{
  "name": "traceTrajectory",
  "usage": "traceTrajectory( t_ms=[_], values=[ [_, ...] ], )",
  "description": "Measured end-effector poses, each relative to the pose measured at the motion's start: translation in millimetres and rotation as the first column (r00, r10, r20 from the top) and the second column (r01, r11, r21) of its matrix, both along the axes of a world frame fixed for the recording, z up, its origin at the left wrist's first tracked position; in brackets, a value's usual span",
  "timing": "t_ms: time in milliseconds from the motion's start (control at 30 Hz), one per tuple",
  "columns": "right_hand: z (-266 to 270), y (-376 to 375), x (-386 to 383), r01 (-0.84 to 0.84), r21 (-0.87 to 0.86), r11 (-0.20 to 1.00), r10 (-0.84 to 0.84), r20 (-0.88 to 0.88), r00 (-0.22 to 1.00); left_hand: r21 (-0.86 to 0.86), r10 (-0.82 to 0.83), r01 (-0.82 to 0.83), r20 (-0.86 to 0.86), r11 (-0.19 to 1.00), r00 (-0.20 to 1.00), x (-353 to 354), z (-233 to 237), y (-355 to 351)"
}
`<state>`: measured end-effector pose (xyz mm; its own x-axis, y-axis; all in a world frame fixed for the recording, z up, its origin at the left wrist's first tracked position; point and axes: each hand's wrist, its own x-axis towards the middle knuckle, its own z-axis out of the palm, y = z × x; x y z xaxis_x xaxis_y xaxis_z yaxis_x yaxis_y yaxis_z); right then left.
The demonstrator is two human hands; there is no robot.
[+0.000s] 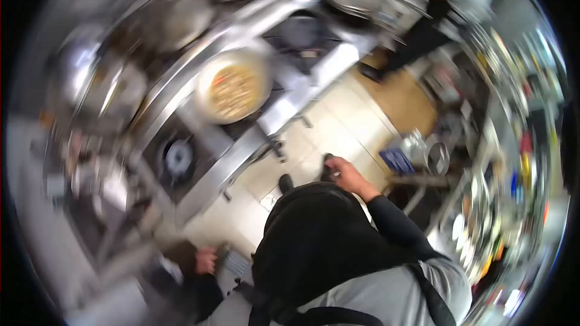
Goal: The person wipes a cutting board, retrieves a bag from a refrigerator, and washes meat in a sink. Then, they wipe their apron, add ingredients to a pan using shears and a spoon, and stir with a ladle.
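Observation:
My right hand (345,176) hangs in front of my black apron (320,223), over the tiled floor, with its fingers curled in. A small pale spot shows at those fingers, too small to name. At the lower left is my left hand (206,260), beside a dark brown shape (181,256) and a grey slotted panel (235,262); motion blurs its fingers. Away from both hands, a wide pan (205,93) of brown pieces in liquid, with a red bit among them, sits on the stove (241,152).
Large pots (178,21) line the back of the stove. A bare burner (179,158) lies at its near left end. Another person's dark-clad leg (417,45) stands at the upper right. A cluttered shelf (483,211) runs along the right, with a blue box (396,160) close to it.

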<state>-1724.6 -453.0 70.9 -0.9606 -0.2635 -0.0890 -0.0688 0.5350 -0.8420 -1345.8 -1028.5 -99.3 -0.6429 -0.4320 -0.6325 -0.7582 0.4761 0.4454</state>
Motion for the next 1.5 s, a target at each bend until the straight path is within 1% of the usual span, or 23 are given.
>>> traceTrajectory(
  t_ms=[33, 67, 100, 167, 300, 433, 567, 633, 700, 733, 767, 800, 833, 867, 900, 967, 1067, 1100, 1200, 1333, 1400, 1433, 1500],
  values=[
    [-22, 28, 10, -0.062, 0.083, 0.995, 0.063, -0.010, 0.998, 0.346, -0.025, -0.025, 0.138, 0.938, 0.990, -35, -5, 25],
    [-14, 44, 29, -0.044, 0.195, 0.980, 0.039, 0.030, 0.999, 0.624, 0.161, -0.117, -0.014, 0.773, 0.987, -53, -36, 41],
    [-11, 56, 39, -0.053, 0.378, 0.924, -0.004, 0.147, 0.989, 0.541, 0.001, 0.014, -0.029, 0.841, 1.000, -92, -44, 58],
    [-16, 75, 65, 0.151, 0.351, 0.924, -0.174, 0.035, 0.984, 0.273, -0.381, 0.379, -0.049, 0.884, 0.923, -172, -47, 81],
    [-12, 99, 96, 0.360, 0.203, 0.910, -0.379, 0.061, 0.923, 0.003, -0.745, 0.752, -0.131, 0.659, 0.654, -291, -38, 124],
    [-19, 134, 121, 0.536, 0.117, 0.836, -0.526, -0.105, 0.844, -0.242, -0.918, 0.886, -0.138, 0.396, 0.372, -346, -26, 172],
    [2, 186, 156, 0.581, 0.106, 0.807, -0.584, 0.000, 0.812, -0.046, -0.877, 0.879, -0.110, 0.475, 0.468, -370, -16, 231],
    [28, 213, 178, 0.752, -0.054, 0.657, -0.751, -0.144, 0.645, 0.024, -0.860, 0.864, -0.083, 0.504, 0.504, -378, -11, 266],
    [83, 268, 217, 0.918, -0.016, 0.397, -0.882, -0.284, 0.377, 0.067, -0.843, 0.844, -0.054, 0.532, 0.535, -379, -3, 296],
    [92, 308, 242, 0.946, -0.188, 0.263, -0.900, -0.400, 0.171, 0.082, -0.840, 0.839, -0.039, 0.537, 0.541, -379, 0, 309],
    [101, 345, 273, 0.987, -0.158, -0.004, -0.957, -0.287, -0.050, 0.091, -0.841, 0.839, -0.023, 0.536, 0.540, -380, 2, 322],
    [99, 390, 311, 0.930, -0.322, -0.177, -0.900, -0.329, -0.285, 0.099, -0.841, 0.837, -0.014, 0.537, 0.541, -379, 5, 333],
    [107, 432, 346, 0.893, -0.281, -0.351, -0.710, -0.542, -0.449, 0.108, -0.843, 0.839, -0.007, 0.533, 0.537, -380, 8, 345],
    [110, 471, 385, 0.833, -0.255, -0.491, -0.622, -0.567, -0.540, 0.114, -0.844, 0.839, 0.001, 0.532, 0.536, -380, 9, 356],
    [112, 499, 416, 0.771, -0.274, -0.575, -0.643, -0.431, -0.633, 0.122, -0.843, 0.837, 0.003, 0.534, 0.538, -380, 11, 367],
    [94, 551, 461, 0.725, -0.126, -0.678, -0.627, -0.417, -0.659, 0.131, -0.847, 0.839, 0.008, 0.529, 0.532, -383, 16, 383],
    [103, 570, 479, 0.934, 0.148, -0.324, -0.945, -0.093, -0.313, 0.143, -0.857, 0.847, 0.016, 0.512, 0.515, -387, 23, 398],
    [114, 567, 477, 0.934, 0.146, -0.327, -0.944, -0.087, -0.317, 0.147, -0.859, 0.848, 0.015, 0.509, 0.512, -389, 24, 403],
    [147, 541, 469, 0.962, 0.247, -0.117, -0.925, -0.379, -0.015, 0.162, -0.864, 0.852, 0.005, 0.498, 0.504, -396, 27, 413],
    [167, 509, 476, 0.972, 0.155, -0.177, -0.840, -0.538, -0.067, 0.185, -0.870, 0.856, -0.003, 0.484, 0.492, -405, 29, 420],
    [170, 494, 473, 0.921, -0.188, -0.341, -0.840, -0.380, -0.388, 0.193, -0.872, 0.858, -0.018, 0.476, 0.488, -411, 31, 423],
    [169, 486, 471, 0.920, -0.191, -0.343, -0.838, -0.380, -0.392, 0.193, -0.873, 0.859, -0.021, 0.475, 0.487, -413, 31, 426],
    [162, 471, 467, 0.870, -0.411, -0.273, -0.944, -0.059, -0.324, 0.196, -0.877, 0.863, -0.027, 0.465, 0.479, -417, 32, 428]
  ],
)
